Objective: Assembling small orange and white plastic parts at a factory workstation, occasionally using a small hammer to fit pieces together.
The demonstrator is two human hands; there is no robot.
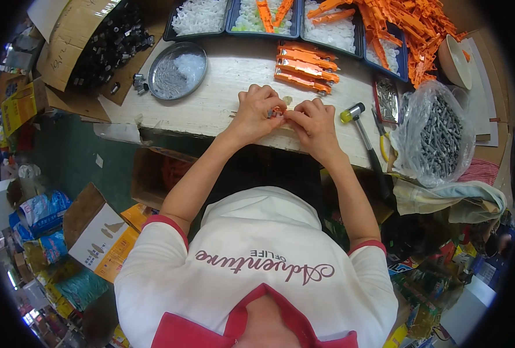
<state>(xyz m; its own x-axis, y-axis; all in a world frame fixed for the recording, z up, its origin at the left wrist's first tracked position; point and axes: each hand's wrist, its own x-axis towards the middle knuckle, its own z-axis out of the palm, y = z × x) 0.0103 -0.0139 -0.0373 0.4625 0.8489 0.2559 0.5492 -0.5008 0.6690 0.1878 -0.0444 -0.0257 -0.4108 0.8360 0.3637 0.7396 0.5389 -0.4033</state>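
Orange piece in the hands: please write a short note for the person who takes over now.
Left hand and right hand: both pinch one small orange piece at the table edge.
Done: four assembled orange pieces lie in a row behind the hands.
Left: loose orange parts piled at the far right; white parts in trays.
Hammer lies right of the hands.

Bright and evenly lit from above, with soft, short shadows under the hands. Sharp at centre on the pale tabletop (222, 75). Strongly bowed toward the rim, dark vignette at the corners, smeared and dimmer at far edges.
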